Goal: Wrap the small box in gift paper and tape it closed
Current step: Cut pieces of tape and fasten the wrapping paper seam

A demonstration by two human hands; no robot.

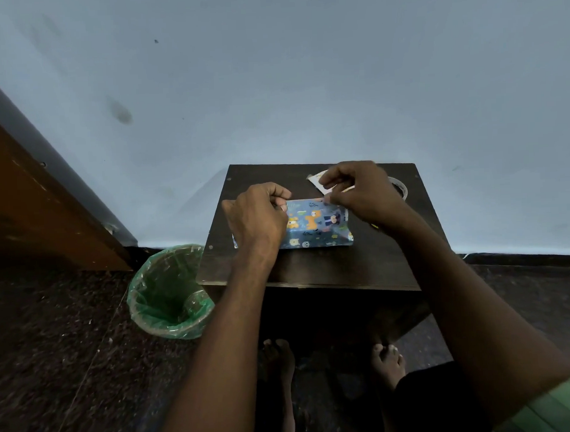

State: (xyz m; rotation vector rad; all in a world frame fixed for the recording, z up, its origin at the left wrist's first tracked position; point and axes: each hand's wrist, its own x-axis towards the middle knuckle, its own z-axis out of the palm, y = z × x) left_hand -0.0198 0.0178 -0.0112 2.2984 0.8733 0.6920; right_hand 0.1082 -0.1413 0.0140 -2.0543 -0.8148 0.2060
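Pale blue wall behind a small dark surface where the box, already covered in cartoon gift paper, lies mid-surface. Both hands, left hand and right hand, pinch something at its far top edge, probably tape. Taping seems underway; next, press it flat along the seam.

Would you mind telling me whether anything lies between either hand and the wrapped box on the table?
Nothing visible does. The left hand and the right hand both already rest at the far top edge of the wrapped box, fingers curled at the paper.
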